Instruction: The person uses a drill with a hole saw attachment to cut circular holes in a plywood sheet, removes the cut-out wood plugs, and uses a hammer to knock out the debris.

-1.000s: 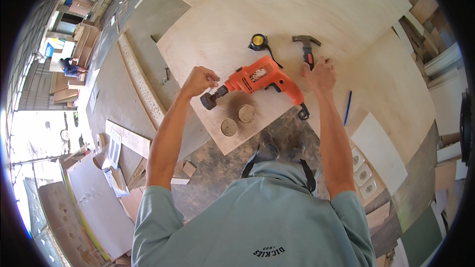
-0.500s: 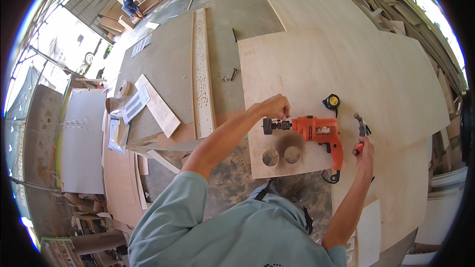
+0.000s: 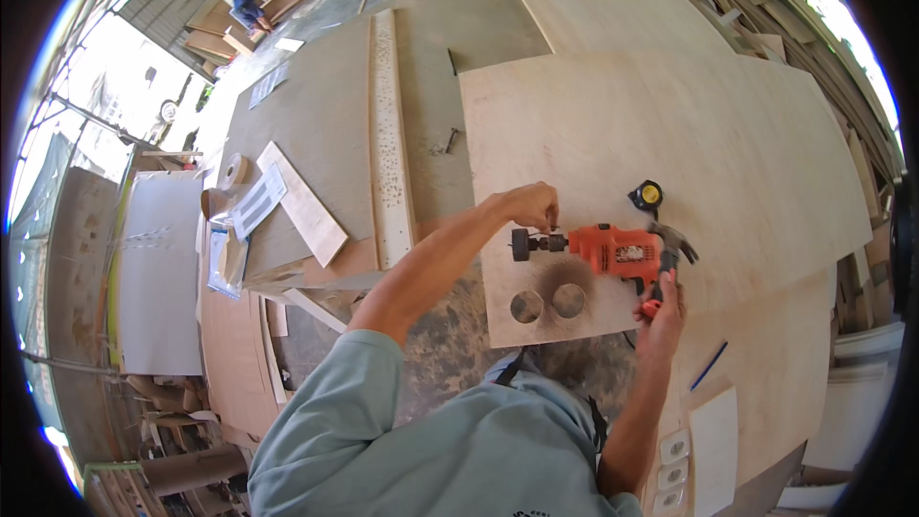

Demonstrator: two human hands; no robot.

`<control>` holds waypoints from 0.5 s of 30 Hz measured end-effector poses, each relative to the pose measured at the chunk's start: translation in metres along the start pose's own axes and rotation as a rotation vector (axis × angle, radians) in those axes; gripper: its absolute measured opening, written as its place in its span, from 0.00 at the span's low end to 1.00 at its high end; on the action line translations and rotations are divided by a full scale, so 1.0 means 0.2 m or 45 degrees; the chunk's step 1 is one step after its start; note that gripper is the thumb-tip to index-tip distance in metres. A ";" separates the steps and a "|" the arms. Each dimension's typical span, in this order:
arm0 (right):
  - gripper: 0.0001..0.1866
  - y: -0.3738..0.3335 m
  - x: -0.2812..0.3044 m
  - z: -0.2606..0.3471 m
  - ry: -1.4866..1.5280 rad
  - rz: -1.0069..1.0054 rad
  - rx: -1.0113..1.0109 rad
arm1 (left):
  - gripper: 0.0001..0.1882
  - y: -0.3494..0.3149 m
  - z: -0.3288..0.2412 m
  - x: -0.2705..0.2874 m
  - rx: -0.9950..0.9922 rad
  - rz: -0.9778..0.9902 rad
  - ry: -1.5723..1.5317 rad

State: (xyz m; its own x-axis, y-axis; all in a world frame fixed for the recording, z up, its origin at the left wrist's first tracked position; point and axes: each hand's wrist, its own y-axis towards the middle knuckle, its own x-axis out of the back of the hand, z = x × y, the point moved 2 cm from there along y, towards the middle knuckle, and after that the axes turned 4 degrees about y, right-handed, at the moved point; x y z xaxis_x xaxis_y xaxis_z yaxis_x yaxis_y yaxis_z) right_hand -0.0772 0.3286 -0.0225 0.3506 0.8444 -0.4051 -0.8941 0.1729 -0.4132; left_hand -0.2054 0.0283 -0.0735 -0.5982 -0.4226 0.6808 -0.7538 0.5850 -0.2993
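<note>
Head view: orange drill (image 3: 617, 251) betw. hands, left (image 3: 529, 205) pinching chuck, right (image 3: 661, 311) gripping handle.

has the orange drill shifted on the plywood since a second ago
No. The orange drill lies just above the two round holes and beside the tape measure, as before; only the camera turned.

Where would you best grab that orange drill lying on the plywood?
Probably by its handle, from the near side: the orange drill lies flat with the handle end towards the right hand, whose grip is there. The left hand is at the chuck end.
</note>
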 end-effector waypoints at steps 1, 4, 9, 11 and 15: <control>0.10 -0.01 -0.05 -0.03 -0.001 0.033 -0.036 | 0.14 0.01 0.02 0.00 -0.052 0.018 0.036; 0.10 -0.05 -0.17 -0.05 -0.074 0.131 -0.032 | 0.15 0.02 0.10 0.00 0.052 0.172 -0.007; 0.12 0.03 -0.28 -0.18 -0.334 0.318 -0.108 | 0.15 -0.01 0.14 0.05 0.061 0.141 -0.206; 0.14 0.03 -0.35 -0.16 -0.408 0.348 -0.163 | 0.14 -0.01 0.15 0.04 0.138 0.139 -0.270; 0.16 0.09 -0.39 -0.21 -0.505 0.284 -0.060 | 0.14 0.00 0.09 0.02 0.196 0.201 -0.331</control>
State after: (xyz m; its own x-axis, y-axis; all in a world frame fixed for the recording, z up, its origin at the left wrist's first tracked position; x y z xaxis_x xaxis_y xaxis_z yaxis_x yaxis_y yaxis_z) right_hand -0.1087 0.2436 -0.0321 0.0087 0.9888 -0.1490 -0.9186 -0.0510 -0.3919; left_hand -0.2129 0.0136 -0.0828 -0.7449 -0.5095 0.4307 -0.6670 0.5540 -0.4983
